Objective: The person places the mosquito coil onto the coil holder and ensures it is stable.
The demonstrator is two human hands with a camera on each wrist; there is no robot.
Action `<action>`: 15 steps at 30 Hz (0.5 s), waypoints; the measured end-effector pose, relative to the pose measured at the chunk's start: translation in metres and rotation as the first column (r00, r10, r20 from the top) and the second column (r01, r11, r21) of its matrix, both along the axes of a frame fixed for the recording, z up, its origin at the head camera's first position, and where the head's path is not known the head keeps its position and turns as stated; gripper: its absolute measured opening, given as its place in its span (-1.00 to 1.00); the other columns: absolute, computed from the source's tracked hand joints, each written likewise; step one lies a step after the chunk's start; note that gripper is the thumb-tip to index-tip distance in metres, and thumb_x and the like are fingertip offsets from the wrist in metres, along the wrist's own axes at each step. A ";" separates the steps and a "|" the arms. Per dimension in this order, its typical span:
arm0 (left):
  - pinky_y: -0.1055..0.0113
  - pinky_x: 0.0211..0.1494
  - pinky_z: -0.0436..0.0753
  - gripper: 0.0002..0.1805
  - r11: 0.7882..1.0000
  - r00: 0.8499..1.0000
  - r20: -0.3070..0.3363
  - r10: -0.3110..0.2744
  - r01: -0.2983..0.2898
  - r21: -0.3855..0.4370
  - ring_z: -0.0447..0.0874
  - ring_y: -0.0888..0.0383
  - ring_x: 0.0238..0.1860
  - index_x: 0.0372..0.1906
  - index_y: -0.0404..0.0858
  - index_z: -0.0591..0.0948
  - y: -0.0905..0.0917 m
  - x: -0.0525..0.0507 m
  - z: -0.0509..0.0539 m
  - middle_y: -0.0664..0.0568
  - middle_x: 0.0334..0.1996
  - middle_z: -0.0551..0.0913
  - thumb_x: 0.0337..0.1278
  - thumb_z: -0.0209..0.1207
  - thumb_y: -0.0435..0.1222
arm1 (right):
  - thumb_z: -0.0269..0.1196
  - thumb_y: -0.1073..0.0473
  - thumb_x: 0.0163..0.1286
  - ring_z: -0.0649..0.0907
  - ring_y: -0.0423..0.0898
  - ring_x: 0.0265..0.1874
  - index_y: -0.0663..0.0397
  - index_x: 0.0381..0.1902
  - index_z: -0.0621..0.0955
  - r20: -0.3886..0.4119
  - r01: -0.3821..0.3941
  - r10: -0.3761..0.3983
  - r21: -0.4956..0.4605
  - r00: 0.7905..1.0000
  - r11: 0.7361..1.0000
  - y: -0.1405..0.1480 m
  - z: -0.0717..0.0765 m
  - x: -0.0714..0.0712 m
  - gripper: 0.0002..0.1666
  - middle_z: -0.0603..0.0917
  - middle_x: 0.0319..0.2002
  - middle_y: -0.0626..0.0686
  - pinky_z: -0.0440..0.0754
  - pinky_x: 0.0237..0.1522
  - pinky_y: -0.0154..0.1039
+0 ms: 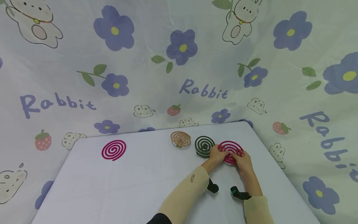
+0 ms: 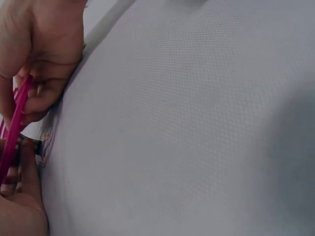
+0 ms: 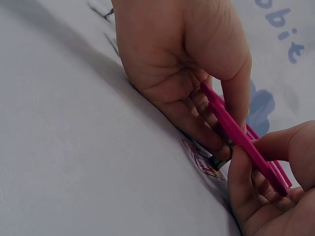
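Gripping a pink coil (image 1: 230,148) by its sides with the left hand (image 1: 217,155) and the right hand (image 1: 244,162), right of centre in the head view. Tilted and nearly edge-on in both wrist views. Just beside the left hand, shows a green coil (image 1: 204,147); nearer the centre, a tan coil (image 1: 181,138); well apart at middle left, a second pink coil (image 1: 113,150). Has these three on a white surface (image 1: 112,189). Backed by a flowered cloth (image 1: 148,87) across the upper frame.
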State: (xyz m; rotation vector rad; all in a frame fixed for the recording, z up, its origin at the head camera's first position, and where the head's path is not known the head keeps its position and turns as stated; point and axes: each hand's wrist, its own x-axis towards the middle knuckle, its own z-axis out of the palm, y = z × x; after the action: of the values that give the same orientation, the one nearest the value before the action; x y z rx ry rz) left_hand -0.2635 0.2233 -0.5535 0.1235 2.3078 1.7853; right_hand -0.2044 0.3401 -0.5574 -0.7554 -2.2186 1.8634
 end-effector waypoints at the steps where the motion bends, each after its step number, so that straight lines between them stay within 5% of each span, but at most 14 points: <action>1: 0.22 0.04 0.58 -0.62 1.000 1.000 0.006 0.003 -0.003 0.006 0.59 0.10 -0.11 -0.07 -0.40 0.59 0.000 0.000 0.000 -0.03 -0.23 0.64 0.00 0.39 -0.34 | 0.21 0.18 0.40 0.34 0.26 0.28 0.47 0.39 0.12 0.001 0.004 -0.004 0.003 1.000 1.000 -0.001 0.000 0.000 -0.20 0.28 0.31 0.45 0.34 0.27 0.07; 11: 0.19 0.07 0.57 -0.60 0.999 0.998 0.055 0.009 -0.011 0.041 0.55 0.06 -0.05 -0.04 -0.40 0.51 0.002 -0.002 -0.006 -0.08 -0.18 0.58 0.04 0.38 -0.36 | 0.23 0.21 0.37 0.36 0.30 0.24 0.45 0.41 0.04 -0.020 0.082 -0.082 -0.006 0.996 0.997 -0.004 -0.002 0.002 -0.14 0.25 0.30 0.49 0.36 0.24 0.10; 15: 0.24 0.02 0.59 -0.54 0.999 1.000 0.012 -0.008 0.007 0.053 0.56 0.06 -0.06 -0.02 -0.42 0.49 0.000 -0.007 -0.012 -0.12 -0.17 0.58 0.01 0.40 -0.33 | 0.24 0.22 0.35 0.35 0.31 0.24 0.44 0.42 0.03 -0.038 0.095 -0.095 -0.002 0.995 0.995 -0.005 -0.002 0.002 -0.12 0.23 0.29 0.49 0.37 0.24 0.11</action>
State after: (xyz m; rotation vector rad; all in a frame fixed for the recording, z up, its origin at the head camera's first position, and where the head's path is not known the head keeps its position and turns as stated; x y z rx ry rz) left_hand -0.2703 0.2234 -0.5654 0.1290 2.2491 1.8395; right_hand -0.2023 0.3348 -0.5598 -0.8041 -2.1203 1.8181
